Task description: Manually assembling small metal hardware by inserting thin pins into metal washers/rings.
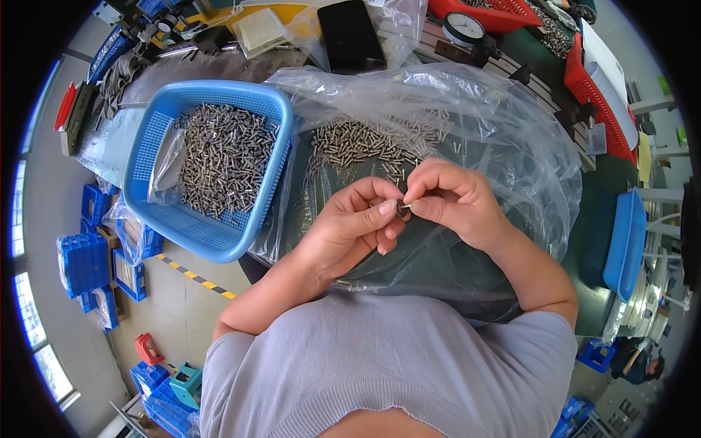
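Note:
Both hands meet over the clear plastic sheet [504, 131] on the table. My left hand [354, 219] is closed, pinching a small dark round metal piece [401, 209] between thumb and fingers. Thumb and forefinger of my right hand [456, 201] pinch a small metal pin [406, 206] against that piece; whether the pin sits inside it I cannot tell. Just beyond my fingers lies a spread pile of small metal pins [358, 142]. To the left, a blue plastic basket [281, 139] holds a heap of similar pins [226, 157] and a clear plastic bag [168, 166].
A black phone [350, 36] lies at the far side near a round dial gauge [464, 28]. Red baskets [595, 95] stand at the far right, and a blue tray [624, 244] at the right edge. Blue crates [84, 264] stack on the floor at left.

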{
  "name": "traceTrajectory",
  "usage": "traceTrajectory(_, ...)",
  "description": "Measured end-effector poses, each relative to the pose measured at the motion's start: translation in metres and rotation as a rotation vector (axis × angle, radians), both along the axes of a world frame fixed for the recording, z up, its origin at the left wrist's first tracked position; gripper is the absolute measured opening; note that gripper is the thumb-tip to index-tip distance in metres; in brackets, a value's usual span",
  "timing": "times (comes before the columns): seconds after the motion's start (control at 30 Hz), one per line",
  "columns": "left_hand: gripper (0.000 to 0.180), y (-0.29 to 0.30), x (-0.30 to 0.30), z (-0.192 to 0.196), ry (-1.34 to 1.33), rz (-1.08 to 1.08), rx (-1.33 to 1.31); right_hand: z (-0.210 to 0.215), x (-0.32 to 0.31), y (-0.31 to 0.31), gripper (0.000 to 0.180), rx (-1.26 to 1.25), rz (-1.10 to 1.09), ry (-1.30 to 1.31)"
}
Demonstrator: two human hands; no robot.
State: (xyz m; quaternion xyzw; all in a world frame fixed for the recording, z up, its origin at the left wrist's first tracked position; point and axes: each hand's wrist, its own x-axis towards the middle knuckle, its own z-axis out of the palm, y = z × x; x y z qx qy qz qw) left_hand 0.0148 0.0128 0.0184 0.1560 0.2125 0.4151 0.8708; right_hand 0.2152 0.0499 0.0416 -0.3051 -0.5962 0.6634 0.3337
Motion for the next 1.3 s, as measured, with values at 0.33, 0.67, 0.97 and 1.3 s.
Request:
traceTrajectory(0.33,0.017,-0.001,-0.002,0.002,0.045,-0.055,-0.004,0.000,-0.006,-0.002,0.017,0.356,-0.045,-0.200)
traceTrajectory(0.67,0.025,-0.002,0.000,0.000,0.102,-0.015,-0.001,-0.003,-0.003,-0.001,0.017,0.579,-0.100,-0.207)
traceTrajectory(0.97,0.023,0.002,0.000,0.002,0.049,0.037,0.003,-0.016,-0.001,0.016,0.026,0.997,-0.263,-0.632)
traceTrajectory(1.3,0.021,0.002,0.000,0.000,0.049,0.042,0.017,-0.021,0.001,0.018,0.022,1.026,-0.242,-0.596)
